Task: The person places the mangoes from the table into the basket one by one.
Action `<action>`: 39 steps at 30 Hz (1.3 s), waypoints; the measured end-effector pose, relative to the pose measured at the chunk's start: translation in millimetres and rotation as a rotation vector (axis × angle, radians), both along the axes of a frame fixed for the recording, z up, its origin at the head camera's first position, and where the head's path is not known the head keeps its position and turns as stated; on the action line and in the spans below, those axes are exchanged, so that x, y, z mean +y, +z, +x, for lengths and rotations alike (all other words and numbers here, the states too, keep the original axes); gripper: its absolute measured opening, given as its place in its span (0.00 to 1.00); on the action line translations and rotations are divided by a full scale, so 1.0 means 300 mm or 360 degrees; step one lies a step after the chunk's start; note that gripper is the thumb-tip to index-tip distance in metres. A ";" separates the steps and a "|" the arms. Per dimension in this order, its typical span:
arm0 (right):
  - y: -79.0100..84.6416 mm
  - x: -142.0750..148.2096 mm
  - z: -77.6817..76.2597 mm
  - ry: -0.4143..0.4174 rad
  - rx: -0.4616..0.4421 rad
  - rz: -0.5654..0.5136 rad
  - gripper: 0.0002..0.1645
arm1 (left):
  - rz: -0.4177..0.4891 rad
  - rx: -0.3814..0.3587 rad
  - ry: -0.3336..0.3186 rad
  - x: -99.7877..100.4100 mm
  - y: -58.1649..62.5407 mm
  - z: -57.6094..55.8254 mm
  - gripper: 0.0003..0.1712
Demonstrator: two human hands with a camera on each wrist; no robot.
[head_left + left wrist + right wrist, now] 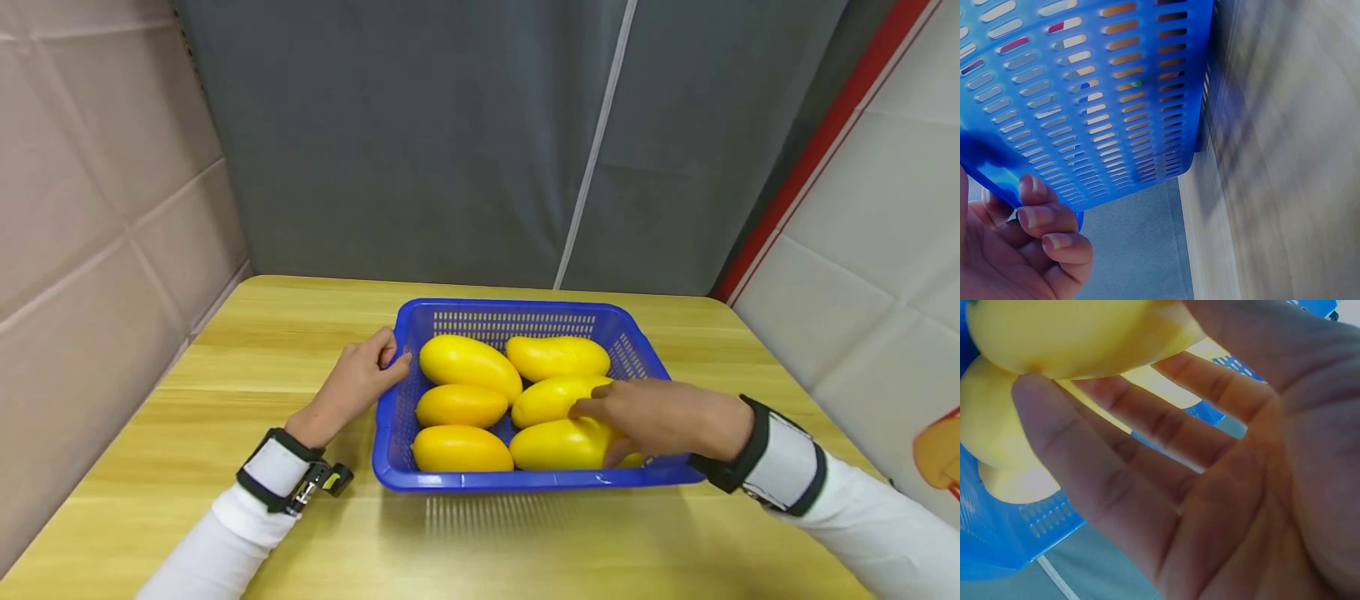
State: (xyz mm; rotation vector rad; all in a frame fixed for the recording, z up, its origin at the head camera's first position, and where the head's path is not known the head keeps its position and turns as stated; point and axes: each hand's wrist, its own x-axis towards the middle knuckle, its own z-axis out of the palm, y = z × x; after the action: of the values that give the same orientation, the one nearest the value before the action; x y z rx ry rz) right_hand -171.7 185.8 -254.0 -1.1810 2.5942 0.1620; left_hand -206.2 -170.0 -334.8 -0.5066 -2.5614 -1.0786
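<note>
A blue plastic basket (525, 481) with slotted walls stands on the table, holding several smooth, oblong yellow fruits (461, 450) in two columns. At its left side my left hand (356, 383) grips the rim; in the left wrist view the fingers (1054, 219) curl beneath the rim beside the slotted wall. My right hand (652, 417) reaches in over the right wall and holds the front-right yellow fruit (551, 446), thumb on its near side and fingers on its far side. The right wrist view shows this fruit (1085, 337) between thumb and fingers. The palm partly hides its right end.
The wooden table (225, 400) extends around the basket. A grey curtain (405, 150) hangs behind its far edge. Pale padded walls stand at left (90, 208) and right (885, 225), the right one with a red border.
</note>
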 end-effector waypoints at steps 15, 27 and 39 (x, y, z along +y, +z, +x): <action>-0.013 -0.043 0.025 -0.0191 -0.0015 0.0186 0.29 | -0.0003 -0.0009 -0.0003 0.001 0.000 -0.003 0.18; -0.024 -0.067 0.004 -0.0155 0.0048 0.0260 0.28 | -0.0051 0.0034 0.0018 -0.013 -0.004 -0.007 0.18; 0.040 -0.003 0.062 -0.0221 0.0137 -0.0038 0.37 | -0.0448 0.0220 0.0152 -0.008 0.006 0.026 0.18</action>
State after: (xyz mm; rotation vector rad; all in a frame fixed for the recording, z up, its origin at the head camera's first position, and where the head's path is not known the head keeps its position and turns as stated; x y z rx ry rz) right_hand -153.1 185.0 -241.9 -1.0184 2.7493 0.1565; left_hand -198.5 -172.5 -332.9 -0.5013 -2.5960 -0.6308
